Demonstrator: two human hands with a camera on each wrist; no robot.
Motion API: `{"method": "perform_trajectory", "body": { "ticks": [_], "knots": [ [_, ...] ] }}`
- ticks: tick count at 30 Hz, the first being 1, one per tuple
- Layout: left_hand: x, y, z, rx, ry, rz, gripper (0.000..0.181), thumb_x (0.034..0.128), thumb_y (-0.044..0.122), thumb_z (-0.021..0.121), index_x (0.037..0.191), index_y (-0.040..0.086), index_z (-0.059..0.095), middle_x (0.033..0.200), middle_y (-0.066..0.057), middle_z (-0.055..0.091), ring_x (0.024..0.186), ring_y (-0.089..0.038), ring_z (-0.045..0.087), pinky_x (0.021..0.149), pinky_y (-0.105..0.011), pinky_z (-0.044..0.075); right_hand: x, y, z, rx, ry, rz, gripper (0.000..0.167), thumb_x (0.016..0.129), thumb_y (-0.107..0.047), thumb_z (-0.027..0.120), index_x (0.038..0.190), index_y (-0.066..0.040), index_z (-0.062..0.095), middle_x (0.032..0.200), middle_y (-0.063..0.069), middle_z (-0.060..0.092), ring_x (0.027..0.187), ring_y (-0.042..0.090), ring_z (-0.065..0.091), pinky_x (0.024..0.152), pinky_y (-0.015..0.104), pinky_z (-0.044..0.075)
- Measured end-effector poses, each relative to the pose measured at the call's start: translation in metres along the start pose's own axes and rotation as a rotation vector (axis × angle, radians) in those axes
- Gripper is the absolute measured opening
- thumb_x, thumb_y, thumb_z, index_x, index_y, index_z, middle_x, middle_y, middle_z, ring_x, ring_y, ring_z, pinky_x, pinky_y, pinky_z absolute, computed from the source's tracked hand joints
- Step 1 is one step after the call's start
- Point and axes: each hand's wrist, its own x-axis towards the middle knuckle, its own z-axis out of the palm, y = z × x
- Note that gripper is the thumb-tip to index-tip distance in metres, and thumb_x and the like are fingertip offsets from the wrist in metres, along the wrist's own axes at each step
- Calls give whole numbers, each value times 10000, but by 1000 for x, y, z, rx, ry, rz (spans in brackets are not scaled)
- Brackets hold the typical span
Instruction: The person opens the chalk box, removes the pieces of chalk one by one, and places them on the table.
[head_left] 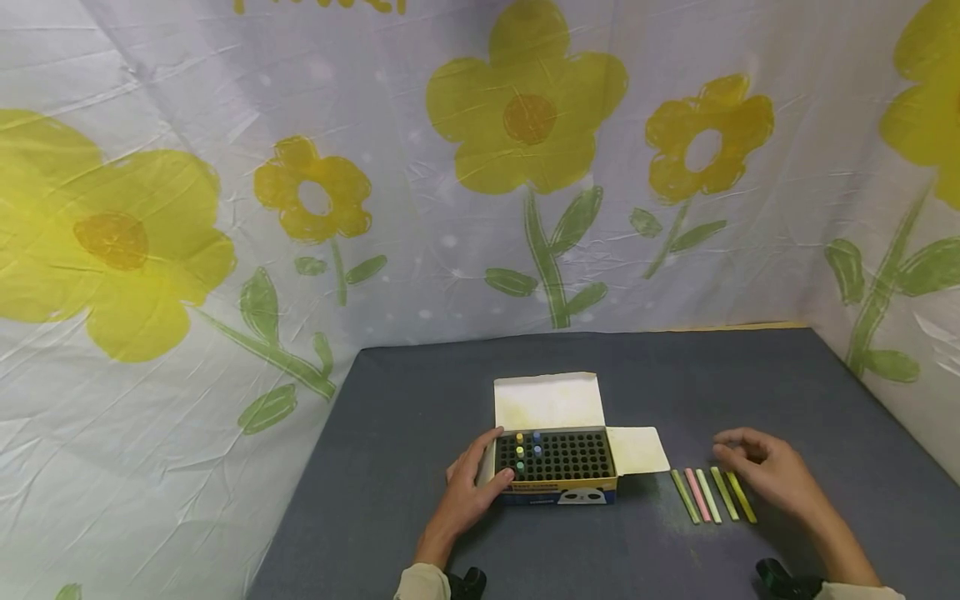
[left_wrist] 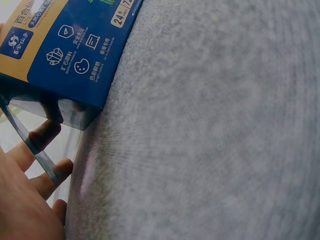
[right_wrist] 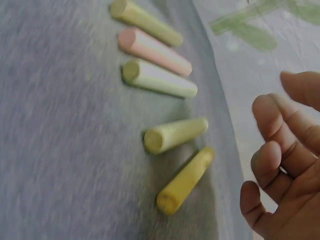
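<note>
A chalk box (head_left: 558, 493) stands on the dark table, its lid up at the back and a side flap out to the right. Inside is a black holder (head_left: 577, 454) full of round holes; several yellow, green and blue chalks sit upright at its left. My left hand (head_left: 463, 498) holds the box's left end, thumb at the front corner, index finger at the back corner. To the right lies a row of chalk sticks, among them a pink one (right_wrist: 155, 52) and a yellow one (right_wrist: 186, 181). Just beyond the yellow one hovers my right hand (head_left: 776, 475), fingers loosely bent, holding nothing.
The box's white lid (head_left: 549, 402) rises behind the holder, and its right flap (head_left: 637, 450) reaches close to the chalk row. A flower-printed curtain (head_left: 420, 275) hangs behind the dark tabletop (head_left: 375, 450) and along its sides.
</note>
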Motion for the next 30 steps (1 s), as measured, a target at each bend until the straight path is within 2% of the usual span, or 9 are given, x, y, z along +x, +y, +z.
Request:
{"method": "perform_trajectory", "body": {
  "ticks": [6,13,18,22,25,30],
  "knots": [
    [0,0,0,2,-3,9,623,926,456,673,1503,452,438,1549,11,496,1334,-322,482,1055,-660,213,1,-14,7,93,51,-19,451,1034,-373,593,1339,-41,618,925,84,708,837,99,651,675,314,499],
    [0,0,0,8,-7,-9,616,924,478,672,1488,499,425,1563,35,478,1380,-318,454,1079,-676,202,3,-35,27,221,123,-225,327,1030,-176,613,1305,1,620,952,50,713,913,69,664,817,196,503],
    [0,0,1,-1,-1,-4,617,922,469,679,1489,483,436,1559,27,483,1375,-321,459,1083,-672,191,8,-53,45,253,141,-327,264,1010,-116,633,1263,-46,656,961,84,711,852,125,632,782,260,502],
    [0,-1,1,-6,-2,4,616,923,462,679,1489,477,438,1553,32,489,1362,-309,473,1086,-664,187,13,-68,58,262,153,-377,228,993,-92,651,1218,-85,687,943,47,697,828,128,614,773,282,495],
    [0,-1,1,-5,-3,6,616,924,463,677,1490,479,435,1554,32,488,1367,-309,473,1091,-664,181,17,-76,66,261,154,-397,225,979,-84,669,1200,-109,700,932,-7,686,825,101,600,786,282,484],
    [0,-2,0,-5,2,8,618,927,456,676,1499,450,442,1551,2,494,1362,-339,465,1075,-680,207,22,-87,77,293,116,-417,226,969,-92,684,1194,-74,700,904,24,694,789,110,597,747,305,483]
  ]
}}
